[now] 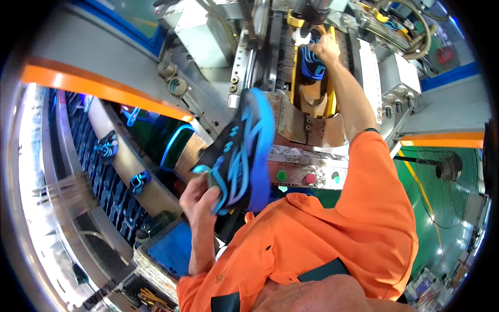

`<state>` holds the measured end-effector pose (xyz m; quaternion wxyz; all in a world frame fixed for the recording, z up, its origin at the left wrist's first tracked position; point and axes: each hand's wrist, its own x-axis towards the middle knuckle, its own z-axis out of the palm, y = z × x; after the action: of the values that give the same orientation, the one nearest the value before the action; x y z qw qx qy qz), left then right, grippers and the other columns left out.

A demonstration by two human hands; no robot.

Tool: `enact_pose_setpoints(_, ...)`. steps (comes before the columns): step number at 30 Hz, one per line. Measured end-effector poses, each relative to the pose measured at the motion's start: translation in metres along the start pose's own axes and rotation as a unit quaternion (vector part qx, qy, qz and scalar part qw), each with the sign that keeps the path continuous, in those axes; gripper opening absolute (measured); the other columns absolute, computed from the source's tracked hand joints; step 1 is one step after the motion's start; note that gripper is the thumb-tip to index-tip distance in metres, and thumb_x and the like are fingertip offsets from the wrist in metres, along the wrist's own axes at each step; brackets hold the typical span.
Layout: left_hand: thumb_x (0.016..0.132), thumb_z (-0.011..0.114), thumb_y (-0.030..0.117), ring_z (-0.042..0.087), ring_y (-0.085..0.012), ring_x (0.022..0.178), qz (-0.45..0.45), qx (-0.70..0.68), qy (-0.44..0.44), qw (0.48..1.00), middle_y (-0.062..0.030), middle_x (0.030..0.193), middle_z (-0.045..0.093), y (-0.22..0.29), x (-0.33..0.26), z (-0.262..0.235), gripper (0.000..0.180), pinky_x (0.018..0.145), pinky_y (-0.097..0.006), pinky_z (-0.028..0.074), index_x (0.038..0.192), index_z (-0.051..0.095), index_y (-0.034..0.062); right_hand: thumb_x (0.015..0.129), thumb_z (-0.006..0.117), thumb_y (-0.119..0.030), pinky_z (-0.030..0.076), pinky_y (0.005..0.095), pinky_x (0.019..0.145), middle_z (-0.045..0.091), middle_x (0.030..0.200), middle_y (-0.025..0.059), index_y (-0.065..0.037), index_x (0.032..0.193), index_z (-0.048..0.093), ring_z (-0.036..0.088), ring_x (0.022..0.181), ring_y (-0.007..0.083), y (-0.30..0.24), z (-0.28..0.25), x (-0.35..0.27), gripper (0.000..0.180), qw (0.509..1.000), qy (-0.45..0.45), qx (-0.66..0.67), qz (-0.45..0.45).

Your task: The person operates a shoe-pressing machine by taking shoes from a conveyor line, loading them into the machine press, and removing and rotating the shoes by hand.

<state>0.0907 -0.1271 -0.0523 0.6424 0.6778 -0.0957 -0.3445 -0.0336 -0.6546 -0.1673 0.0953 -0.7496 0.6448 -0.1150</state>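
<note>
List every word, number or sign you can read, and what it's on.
None can be read.
Button panel: small lettering, too blurred.
Orange shirt: chest mark, too blurred.
Orange bar at right: pale mark, too small.
Shoe in the left hand: no readable lettering.

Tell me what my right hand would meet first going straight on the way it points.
Your right hand would likely meet the blue-and-black shoe it touches; beyond, the dark cylinder seems in line, though depth is unclear.

My right hand [326, 50] is hiding some of the far shoe [312, 71]; my near shoe [243, 156] is covering some machine [291, 118].
</note>
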Motion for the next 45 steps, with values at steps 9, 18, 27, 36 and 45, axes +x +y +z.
enact_pose_setpoints(9, 0.073, 0.071, 0.005, 0.062, -0.0161, 0.081, 0.105, -0.120, 0.345, 0.925, -0.0089, 0.093, 0.066, -0.076, -0.129, -0.056, 0.026, 0.077, -0.027, 0.049, 0.096, 0.063, -0.0029, 0.076, 0.073, -0.026, 0.045, 0.0418, 0.092, 0.054, 0.122, 0.0259, 0.004, 0.125, 0.044, 0.057, 0.108, 0.0359, -0.017, 0.016, -0.113, 0.064, 0.899, 0.249, 0.168, -0.319)
enact_pose_setpoints(18, 0.071, 0.070, 0.006, 0.061, -0.0150, 0.074, -0.031, -0.306, 0.475, 0.825, -0.0090, 0.083, 0.064, -0.137, -0.238, -0.027, 0.021, 0.070, -0.025, 0.048, 0.089, 0.062, -0.0019, 0.090, 0.049, -0.016, 0.048, 0.0403, 0.077, 0.061, 0.099, 0.0150, -0.007, 0.100, 0.063, 0.058, 0.091, 0.0351, 0.024, 0.143, -0.393, 0.019, 0.804, -0.154, 0.208, -0.536)
enact_pose_setpoints(27, 0.076, 0.070, 0.009, 0.062, -0.0139, 0.076, 0.026, -0.364, 0.665, 0.652, -0.0067, 0.084, 0.066, -0.204, -0.393, -0.074, 0.016, 0.071, -0.026, 0.049, 0.088, 0.062, 0.0024, 0.085, 0.059, 0.000, 0.051, 0.0322, 0.073, 0.061, 0.093, 0.0146, 0.003, 0.101, 0.062, 0.061, 0.081, 0.0249, -0.139, 0.032, -0.445, 0.016, 0.657, -0.111, 0.471, -0.578)
enact_pose_setpoints(36, 0.068, 0.075, 0.006, 0.058, -0.0117, 0.063, 0.105, -0.286, 0.825, 0.476, -0.0067, 0.073, 0.064, -0.308, -0.519, -0.277, 0.020, 0.059, -0.024, 0.047, 0.083, 0.064, -0.0035, 0.075, 0.065, 0.009, 0.049, 0.0350, 0.081, 0.064, 0.096, 0.0140, 0.003, 0.097, 0.063, 0.062, 0.088, 0.0289, -0.372, -0.237, -0.807, 0.023, 0.157, 0.000, 0.480, -0.863)
enact_pose_setpoints(45, 0.056, 0.080, 0.025, 0.065, -0.0209, 0.069, -0.090, -0.226, 0.865, 0.440, -0.0138, 0.078, 0.068, -0.441, -0.563, -0.591, 0.038, 0.068, -0.033, 0.051, 0.082, 0.068, 0.0001, 0.074, 0.066, -0.001, 0.038, 0.0371, 0.103, 0.049, 0.132, 0.0092, -0.013, 0.134, 0.042, 0.046, 0.122, 0.0279, -0.536, -0.301, -1.168, 0.066, -0.039, 0.295, 0.231, -0.927)
